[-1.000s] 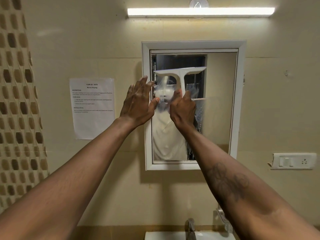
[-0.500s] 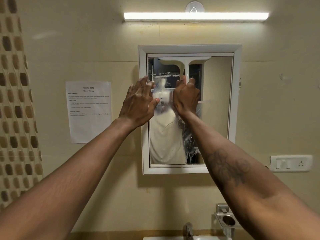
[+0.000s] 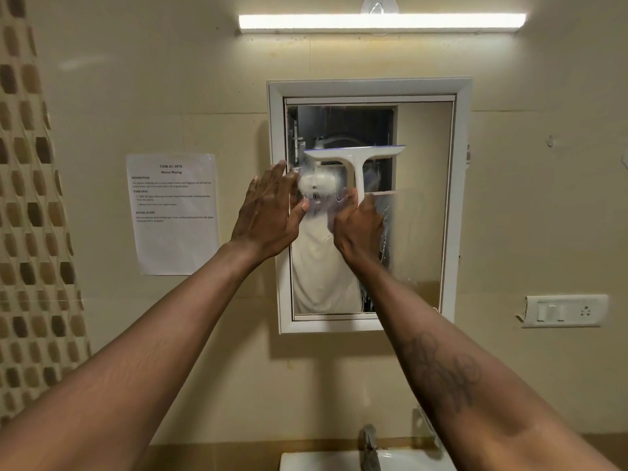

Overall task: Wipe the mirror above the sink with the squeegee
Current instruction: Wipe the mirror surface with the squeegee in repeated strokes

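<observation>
A white-framed mirror point(image 3: 424, 198) hangs on the beige wall above the sink point(image 3: 326, 462). My right hand point(image 3: 360, 229) grips the handle of a white T-shaped squeegee point(image 3: 355, 156), whose blade lies level across the glass a little above mid-height. My left hand point(image 3: 268, 212) rests flat with straight fingers on the mirror's left frame edge. Water streaks show on the glass to the right of my right hand.
A printed task sheet point(image 3: 173, 212) is taped to the wall left of the mirror. A switch and socket plate point(image 3: 564, 311) sits at the right. A tube light point(image 3: 380, 22) glows above. A tap point(image 3: 368, 447) rises over the sink, below the mirror.
The squeegee rose to the mirror's top edge, then came down the glass to a little above mid-height. My left hand stayed on the frame.
</observation>
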The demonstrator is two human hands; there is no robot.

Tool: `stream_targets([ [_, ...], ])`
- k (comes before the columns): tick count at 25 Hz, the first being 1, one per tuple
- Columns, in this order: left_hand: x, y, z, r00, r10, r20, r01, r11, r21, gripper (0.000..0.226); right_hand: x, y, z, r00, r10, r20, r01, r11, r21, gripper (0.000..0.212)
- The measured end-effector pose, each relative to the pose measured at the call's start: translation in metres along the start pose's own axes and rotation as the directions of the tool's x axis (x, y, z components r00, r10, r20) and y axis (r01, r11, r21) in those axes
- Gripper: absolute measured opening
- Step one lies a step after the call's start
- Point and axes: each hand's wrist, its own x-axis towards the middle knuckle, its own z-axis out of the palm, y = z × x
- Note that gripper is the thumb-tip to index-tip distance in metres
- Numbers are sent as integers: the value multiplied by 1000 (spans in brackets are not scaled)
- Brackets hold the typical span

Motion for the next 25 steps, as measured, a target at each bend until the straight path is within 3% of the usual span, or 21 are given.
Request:
stream_targets([
  [8,8,1,-18,1000,11,-26,-11,1000,6,61,23,-33,-5,999,-8,-40,11,996,86,48],
  [14,6,-9,-23,999,5,-43,-4,1000,31,61,54,-73,9,1000,-17,19,15,997,81,46],
  [25,-6,-21,-15,1000,-13,-23,14,1000,23,60,29,-52,18,999,34,1,-34,999,17,45],
])
